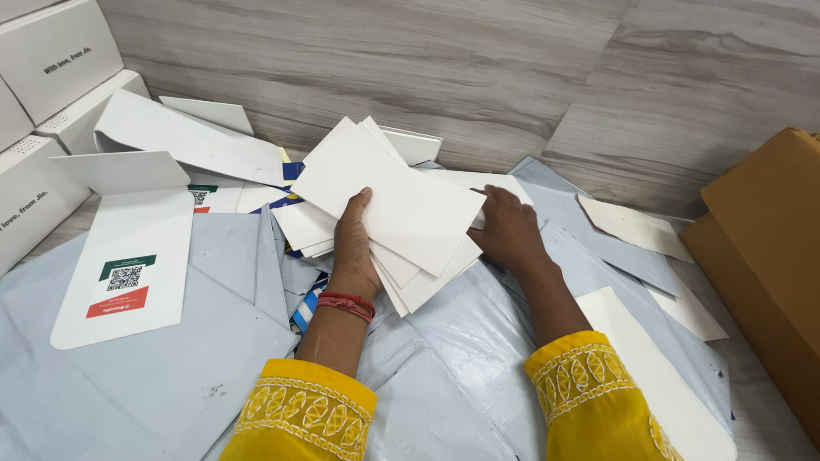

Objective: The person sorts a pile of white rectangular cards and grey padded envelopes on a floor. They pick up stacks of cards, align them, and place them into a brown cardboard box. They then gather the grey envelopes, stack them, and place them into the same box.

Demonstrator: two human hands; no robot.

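Observation:
A fanned stack of white cards (389,201) is held between both hands above a heap of pale blue-grey plastic mailer bags (171,358). My left hand (353,248) grips the stack from below, its thumb lying on the top card. My right hand (508,229) holds the right edge of the stack, fingers partly hidden under the cards. A red thread bracelet (346,305) circles my left wrist, and both arms wear yellow embroidered sleeves (589,393).
A long white card with a printed code square (128,248) lies at the left. White boxes (51,60) are stacked at the far left. A brown cardboard box (769,256) stands at the right. Loose white cards (636,226) lie on the mailers over a grey wood-look floor (512,77).

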